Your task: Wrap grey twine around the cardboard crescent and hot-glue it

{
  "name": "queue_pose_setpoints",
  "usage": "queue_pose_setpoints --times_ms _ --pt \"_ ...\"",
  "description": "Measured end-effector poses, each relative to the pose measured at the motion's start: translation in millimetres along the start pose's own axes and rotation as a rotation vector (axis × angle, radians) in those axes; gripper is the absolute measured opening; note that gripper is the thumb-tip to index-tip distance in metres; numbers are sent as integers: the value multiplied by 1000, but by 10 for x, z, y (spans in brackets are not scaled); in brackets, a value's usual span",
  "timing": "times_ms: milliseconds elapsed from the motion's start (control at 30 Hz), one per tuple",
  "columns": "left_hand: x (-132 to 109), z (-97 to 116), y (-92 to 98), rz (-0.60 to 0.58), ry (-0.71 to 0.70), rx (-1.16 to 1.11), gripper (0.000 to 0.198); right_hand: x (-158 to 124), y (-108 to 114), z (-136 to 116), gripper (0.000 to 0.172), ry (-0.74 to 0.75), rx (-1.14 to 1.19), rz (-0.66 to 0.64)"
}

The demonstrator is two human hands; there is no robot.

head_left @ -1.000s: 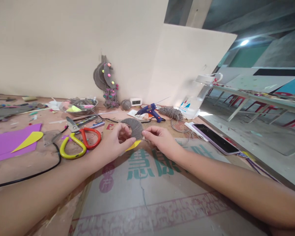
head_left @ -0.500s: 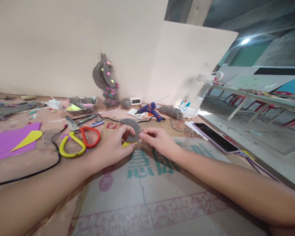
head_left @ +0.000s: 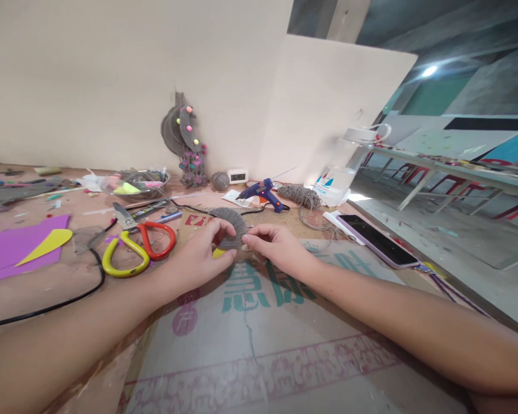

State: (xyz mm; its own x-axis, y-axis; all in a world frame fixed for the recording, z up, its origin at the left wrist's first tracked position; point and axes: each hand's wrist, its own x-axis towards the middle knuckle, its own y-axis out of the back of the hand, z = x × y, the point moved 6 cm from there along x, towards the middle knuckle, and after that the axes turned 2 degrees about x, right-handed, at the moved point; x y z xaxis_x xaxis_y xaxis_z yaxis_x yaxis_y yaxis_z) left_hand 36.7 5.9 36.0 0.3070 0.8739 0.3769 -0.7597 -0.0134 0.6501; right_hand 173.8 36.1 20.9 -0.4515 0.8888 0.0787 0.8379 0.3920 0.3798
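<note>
A grey yarn-wrapped piece [head_left: 238, 225], gripped by the left hand [head_left: 207, 244] above a printed sheet [head_left: 198, 356], has apparently been turned for further working, the yellow piece [head_left: 218, 253] shifted leftward; the right hand's [head_left: 278, 247] fingers are pinched closed at its edge.

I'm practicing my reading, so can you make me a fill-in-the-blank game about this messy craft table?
1. The disc held in the left hand is colored ____.
2. The scissors have one red handle and one ____ handle.
3. The sheets partly under the long yellow piece are ____.
4. The phone lies with its screen facing ____.

Missing words: gray; yellow; purple; up.
</note>
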Motion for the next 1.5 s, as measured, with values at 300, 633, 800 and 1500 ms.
queue_pose_setpoints --times_ms 300,633,800,1500 --pt "3 11 7 7 -47 39 20 -24 -16 -60 28 -2 -30 -9" --pt "14 -63 -13 -9 57 -137 25 -6 12 -13 28 25 -21 33" --pt "42 -202 -4 61 151 -360 16 -17 16 -57 28 34 -7 40" --pt "54 -295 85 197 284 -459 16 -13 -3 -79 26 72 -218 37"
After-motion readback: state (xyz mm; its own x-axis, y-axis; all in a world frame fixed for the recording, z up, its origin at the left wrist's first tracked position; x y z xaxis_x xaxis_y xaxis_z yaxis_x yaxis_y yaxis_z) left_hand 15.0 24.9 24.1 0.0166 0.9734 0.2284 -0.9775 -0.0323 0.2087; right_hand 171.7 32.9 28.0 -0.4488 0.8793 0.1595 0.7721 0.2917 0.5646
